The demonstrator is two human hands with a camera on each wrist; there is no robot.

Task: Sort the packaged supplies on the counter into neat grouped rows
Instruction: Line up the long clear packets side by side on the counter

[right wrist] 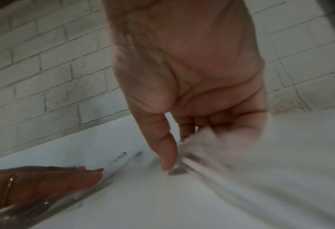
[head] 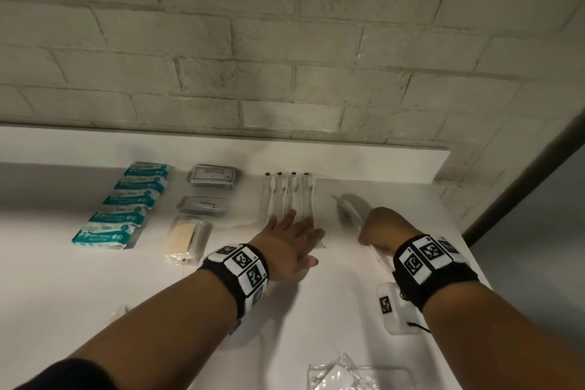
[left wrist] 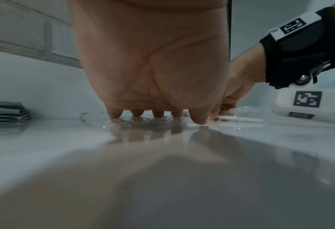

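Several long clear-wrapped packets (head: 289, 196) lie side by side near the back of the white counter (head: 95, 279). My left hand (head: 294, 231) lies flat on their near ends, fingers straight and spread; the left wrist view shows the fingertips (left wrist: 115, 113) pressing the clear film. Just to the right, my right hand (head: 380, 228) curls round another clear-wrapped packet (head: 346, 209) that slants away from the row. In the right wrist view the thumb and fingers pinch its blurred wrapper (right wrist: 211, 155), and the left hand (right wrist: 45, 181) lies at lower left.
Teal packs (head: 126, 203) form a slanted row at left. Grey sachets (head: 213, 176) and a beige item in clear wrap (head: 186, 237) lie between them and the clear packets. A crumpled clear packet (head: 342, 374) lies near the front. A brick wall backs the counter, which ends at right.
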